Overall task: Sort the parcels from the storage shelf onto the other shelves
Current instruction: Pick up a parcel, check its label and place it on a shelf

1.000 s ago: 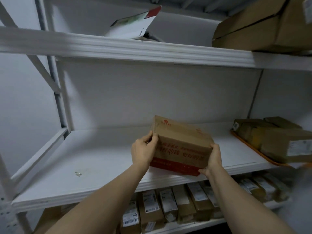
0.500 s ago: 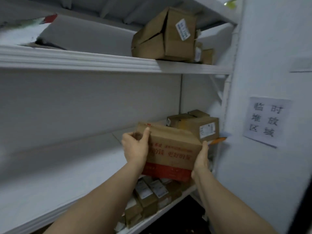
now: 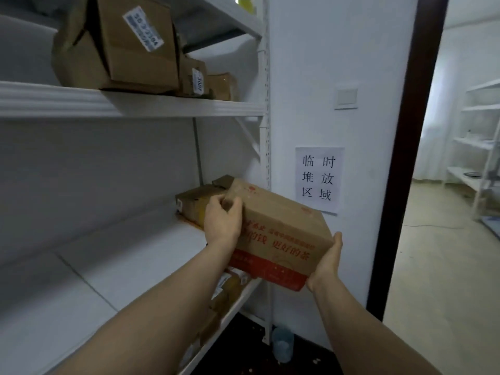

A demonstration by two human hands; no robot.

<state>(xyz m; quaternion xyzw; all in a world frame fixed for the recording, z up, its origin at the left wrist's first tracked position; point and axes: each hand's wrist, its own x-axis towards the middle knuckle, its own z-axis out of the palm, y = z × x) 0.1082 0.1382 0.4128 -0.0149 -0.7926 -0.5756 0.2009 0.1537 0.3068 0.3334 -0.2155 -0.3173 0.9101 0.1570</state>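
Observation:
I hold a brown cardboard parcel (image 3: 281,228) with red print and a red band along its bottom, in the air off the right end of the white storage shelf (image 3: 130,255). My left hand (image 3: 223,221) grips its upper left corner, fingers curled over the top edge. My right hand (image 3: 326,262) cups its lower right corner from below and the side. The parcel tilts down to the right. Behind it, other brown parcels (image 3: 197,200) sit at the right end of the middle shelf.
Large labelled boxes (image 3: 121,47) stand on the upper shelf (image 3: 135,104). More parcels (image 3: 227,288) fill the shelf below. A white wall carries a paper sign (image 3: 319,180) and a switch (image 3: 346,97). A dark door frame (image 3: 405,158) opens to a room with white shelving (image 3: 481,147). A plastic bottle (image 3: 282,345) stands on the floor.
The view has swung right, past the shelf's end to the wall and doorway. Both hands have carried the parcel off the middle shelf to the right, still gripping it.

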